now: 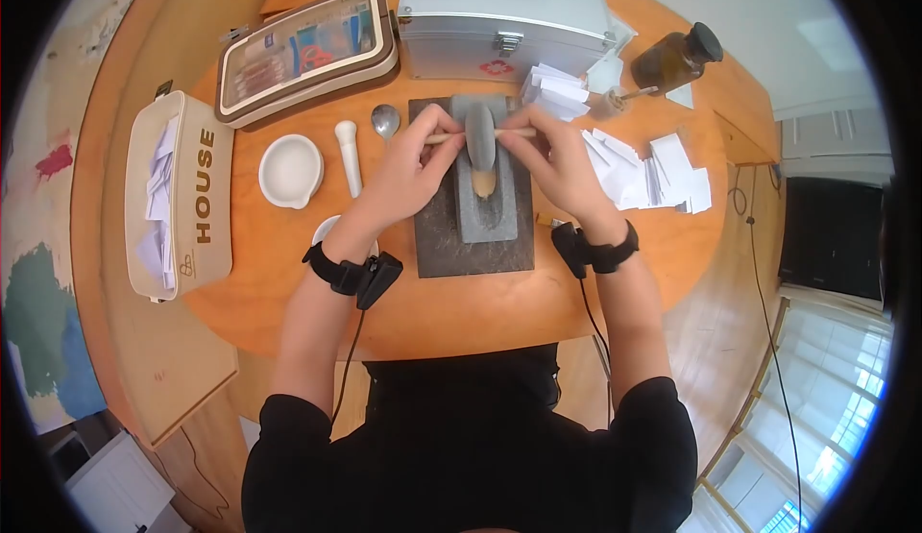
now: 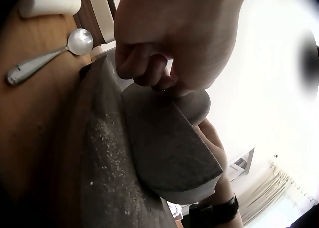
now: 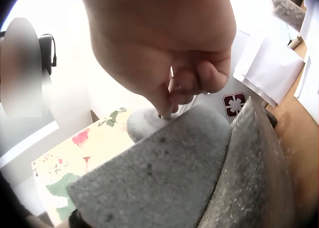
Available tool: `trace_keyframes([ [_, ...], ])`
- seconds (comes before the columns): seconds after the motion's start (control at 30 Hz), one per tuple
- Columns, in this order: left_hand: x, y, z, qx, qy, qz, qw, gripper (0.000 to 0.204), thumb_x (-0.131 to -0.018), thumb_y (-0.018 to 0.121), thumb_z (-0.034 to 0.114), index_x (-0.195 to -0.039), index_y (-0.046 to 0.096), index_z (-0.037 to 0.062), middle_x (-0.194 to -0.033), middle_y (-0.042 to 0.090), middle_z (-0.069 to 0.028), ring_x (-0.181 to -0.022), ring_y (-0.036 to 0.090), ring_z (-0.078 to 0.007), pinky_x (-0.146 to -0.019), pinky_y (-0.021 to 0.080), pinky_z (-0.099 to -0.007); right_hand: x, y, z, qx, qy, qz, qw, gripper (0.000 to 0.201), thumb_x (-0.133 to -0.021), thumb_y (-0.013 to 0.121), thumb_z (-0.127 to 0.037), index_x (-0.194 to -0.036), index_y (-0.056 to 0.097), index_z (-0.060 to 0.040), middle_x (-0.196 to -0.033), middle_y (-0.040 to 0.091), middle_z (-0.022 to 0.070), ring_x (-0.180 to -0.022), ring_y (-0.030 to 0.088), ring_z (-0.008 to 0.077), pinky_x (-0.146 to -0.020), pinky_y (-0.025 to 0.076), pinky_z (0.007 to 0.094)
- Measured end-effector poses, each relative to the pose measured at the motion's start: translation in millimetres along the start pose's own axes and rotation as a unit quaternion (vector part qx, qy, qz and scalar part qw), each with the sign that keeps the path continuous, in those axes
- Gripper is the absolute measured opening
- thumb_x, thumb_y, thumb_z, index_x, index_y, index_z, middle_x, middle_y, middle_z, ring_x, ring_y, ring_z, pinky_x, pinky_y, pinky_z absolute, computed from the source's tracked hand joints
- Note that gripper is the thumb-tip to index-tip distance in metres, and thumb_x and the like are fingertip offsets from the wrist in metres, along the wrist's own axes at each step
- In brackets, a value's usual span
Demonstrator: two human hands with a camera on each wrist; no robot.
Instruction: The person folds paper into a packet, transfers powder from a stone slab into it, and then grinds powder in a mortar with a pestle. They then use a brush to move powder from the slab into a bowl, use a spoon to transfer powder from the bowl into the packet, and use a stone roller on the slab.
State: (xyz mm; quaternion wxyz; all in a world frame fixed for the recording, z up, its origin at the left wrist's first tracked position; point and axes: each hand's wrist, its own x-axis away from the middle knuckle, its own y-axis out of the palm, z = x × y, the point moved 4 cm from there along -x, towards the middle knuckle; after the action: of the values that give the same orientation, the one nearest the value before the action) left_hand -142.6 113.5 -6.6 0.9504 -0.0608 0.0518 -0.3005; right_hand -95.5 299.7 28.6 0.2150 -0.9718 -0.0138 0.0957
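Note:
A grey stone grinding wheel (image 1: pixel 480 139) stands on edge in the stone grinding trough (image 1: pixel 488 226), its wooden axle handle jutting out at both sides. My left hand (image 1: pixel 408 170) pinches the left end of the handle (image 1: pixel 440 138). On the other side, the fingers of my right hand (image 1: pixel 565 166) grip the right end (image 1: pixel 520 132). Tan ground material (image 1: pixel 483 184) lies in the groove in front of the wheel. Under the trough is a dark mat (image 1: pixel 437 256). Crumbs show on the mat (image 2: pixel 107 153) beside the trough wall (image 2: pixel 164 143) in the left wrist view.
Left of the mat are a spoon (image 1: pixel 385 118), a white pestle (image 1: pixel 348 158), a mortar (image 1: pixel 291 170) and a bin (image 1: pixel 206 264). A silver case (image 1: pixel 451 58) and a lidded box (image 1: pixel 394 38) stand behind. To the right are folded papers (image 1: pixel 624 176) and a brown bottle (image 1: pixel 672 60).

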Motion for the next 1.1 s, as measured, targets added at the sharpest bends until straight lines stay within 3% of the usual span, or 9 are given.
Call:
trace_keyframes([
  [0.07, -3.7, -1.4, 0.2, 0.015, -0.015, 0.014, 1.0, 0.009, -0.098, 0.056, 0.011, -0.097, 0.052, 0.003, -0.072, 0.055, -0.0037, -0.062, 0.046, -0.0086, -0.057, 0.039, -0.0277, -2.6, 1.2, -2.4, 0.002, -0.01, 0.038, 0.999, 0.013, -0.091, 0.065, -0.012, -0.089, 0.06, -0.0004, -0.064, 0.057, 0.0085, -0.057, 0.051, 0.0117, -0.053, 0.039, 0.0287],
  [0.27, 28.3, 1.5, 27.9, -0.06, -0.107, -0.204, 0.971, 0.004, -0.099, 0.055, 0.007, -0.1, 0.052, 0.0047, -0.091, 0.055, -0.0003, -0.083, 0.054, -0.0062, -0.071, 0.045, -0.0249, 25.9, -15.4, -24.7, 0.033, 0.055, -0.189, 0.98, 0.012, -0.089, 0.066, -0.012, -0.087, 0.06, -0.0021, -0.062, 0.058, 0.0091, -0.056, 0.051, 0.0127, -0.05, 0.035, 0.0305],
  [0.5, -7.3, -0.9, 3.5, 0.023, -0.002, 0.025, 0.999, 0.007, -0.097, 0.057, 0.007, -0.099, 0.051, 0.0033, -0.076, 0.057, -0.0006, -0.064, 0.049, -0.0083, -0.056, 0.037, -0.0254, -2.6, -4.2, -2.5, -0.001, 0.043, -0.003, 0.999, 0.011, -0.09, 0.066, -0.011, -0.091, 0.061, -0.001, -0.064, 0.057, 0.0036, -0.056, 0.045, 0.0097, -0.054, 0.038, 0.0272],
  [0.73, 26.0, 2.6, 19.8, 0.005, -0.036, -0.138, 0.99, 0.007, -0.098, 0.056, 0.007, -0.098, 0.051, 0.0029, -0.083, 0.059, -0.0033, -0.078, 0.056, -0.0102, -0.067, 0.044, -0.027, 20.9, -13.1, -19.9, -0.03, 0.088, -0.212, 0.973, 0.016, -0.09, 0.066, -0.015, -0.085, 0.057, -0.0017, -0.059, 0.05, 0.0015, -0.055, 0.042, 0.0101, -0.051, 0.032, 0.0284],
  [0.8, 21.2, 1.1, 19.7, -0.019, -0.103, -0.158, 0.982, 0.008, -0.099, 0.057, 0.008, -0.099, 0.05, 0.0036, -0.092, 0.057, -0.0008, -0.094, 0.059, -0.0072, -0.079, 0.047, -0.0258, 13.2, -15.0, -17.0, 0.017, 0.07, -0.18, 0.981, 0.016, -0.091, 0.065, -0.015, -0.087, 0.058, -0.0011, -0.063, 0.054, 0.0025, -0.056, 0.044, 0.0102, -0.052, 0.034, 0.0278],
  [0.83, 11.7, -1.2, 10.5, -0.04, -0.002, -0.094, 0.995, 0.006, -0.098, 0.056, 0.008, -0.098, 0.053, 0.0024, -0.08, 0.061, -0.004, -0.067, 0.055, -0.0109, -0.061, 0.042, -0.0267, 6.2, -13.2, -9.3, 0.022, 0.052, -0.142, 0.988, 0.016, -0.091, 0.065, -0.015, -0.088, 0.059, -0.001, -0.064, 0.055, 0.0028, -0.056, 0.045, 0.0103, -0.053, 0.035, 0.0277],
  [1.0, -8.7, -1.1, -4.7, 0.029, 0.023, 0.026, 0.999, 0.007, -0.097, 0.058, 0.008, -0.099, 0.055, 0.0034, -0.08, 0.059, 0.0006, -0.068, 0.051, -0.0045, -0.059, 0.04, -0.0231, -9.0, -4.5, 0.9, -0.015, 0.035, 0.0, 0.999, 0.016, -0.091, 0.065, -0.015, -0.087, 0.061, -0.0006, -0.069, 0.058, 0.0028, -0.057, 0.045, 0.0108, -0.053, 0.036, 0.0276],
  [1.07, 4.9, 3.9, -3.2, 0.018, 0.044, 0.009, 0.999, 0.006, -0.097, 0.058, 0.008, -0.099, 0.055, 0.0033, -0.078, 0.058, 0.0002, -0.069, 0.051, -0.0043, -0.059, 0.04, -0.0232, 2.5, -8.7, -4.1, 0.012, 0.045, -0.083, 0.995, 0.015, -0.091, 0.065, -0.015, -0.086, 0.061, -0.0008, -0.068, 0.058, 0.0023, -0.056, 0.044, 0.0102, -0.052, 0.035, 0.0275],
  [1.1, 15.6, 1.6, -2.9, 0.017, -0.057, -0.077, 0.995, 0.007, -0.098, 0.057, 0.005, -0.101, 0.051, 0.004, -0.092, 0.057, 0.0014, -0.086, 0.056, -0.0058, -0.072, 0.045, -0.0235, 8.4, -11.4, -7.7, 0.026, 0.051, -0.124, 0.991, 0.015, -0.091, 0.065, -0.014, -0.086, 0.061, -0.0009, -0.067, 0.058, 0.002, -0.056, 0.044, 0.0098, -0.052, 0.035, 0.0274],
])
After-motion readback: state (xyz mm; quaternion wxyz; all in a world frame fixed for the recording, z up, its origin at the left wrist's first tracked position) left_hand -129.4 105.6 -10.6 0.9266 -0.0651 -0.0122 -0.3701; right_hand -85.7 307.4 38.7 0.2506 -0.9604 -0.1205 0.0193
